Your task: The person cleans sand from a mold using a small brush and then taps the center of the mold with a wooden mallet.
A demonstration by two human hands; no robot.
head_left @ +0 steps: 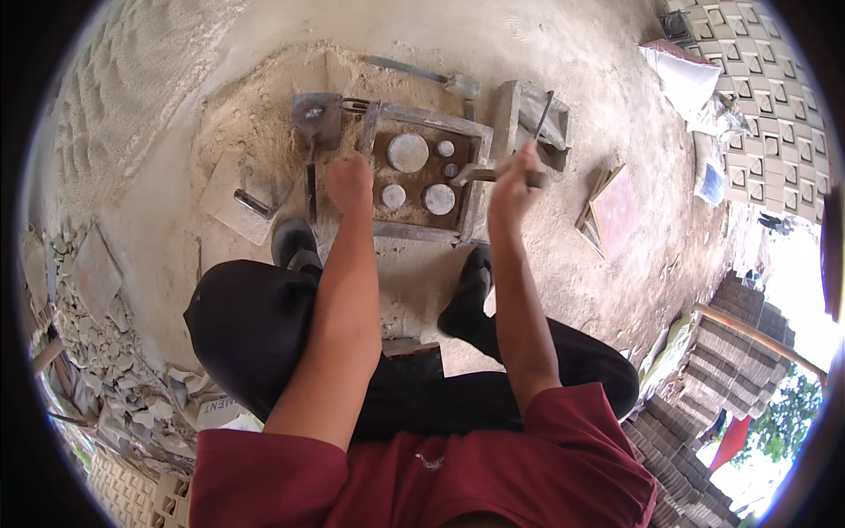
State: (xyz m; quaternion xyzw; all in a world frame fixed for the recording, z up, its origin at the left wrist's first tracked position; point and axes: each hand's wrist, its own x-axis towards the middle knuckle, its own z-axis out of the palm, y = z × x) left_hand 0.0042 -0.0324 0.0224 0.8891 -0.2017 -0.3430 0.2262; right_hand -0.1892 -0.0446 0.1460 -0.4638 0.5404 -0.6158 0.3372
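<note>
A rectangular mould frame (pixel 427 115) lies on the ground in front of me. Inside it, several round grey discs (pixel 407 153) of different sizes sit in brown sand. My left hand (pixel 350 182) is closed at the frame's left side; what its fingers hold, if anything, is hidden. In my right hand (pixel 513 189), over the frame's right side, is what looks like a hammer (pixel 476 173) with a wooden handle. A thin dark rod (pixel 546 114) slants up beyond that hand; whether I hold it too is unclear.
A shovel (pixel 317 119) lies left of the frame, near loose sand (pixel 251 110). A grey box (pixel 506 114) stands at the right, with a tilted board (pixel 613 211) beyond. On a slab (pixel 238 198) rests a metal-handled tool. Rubble (pixel 92 326) and stacked blocks (pixel 735 339) line the sides.
</note>
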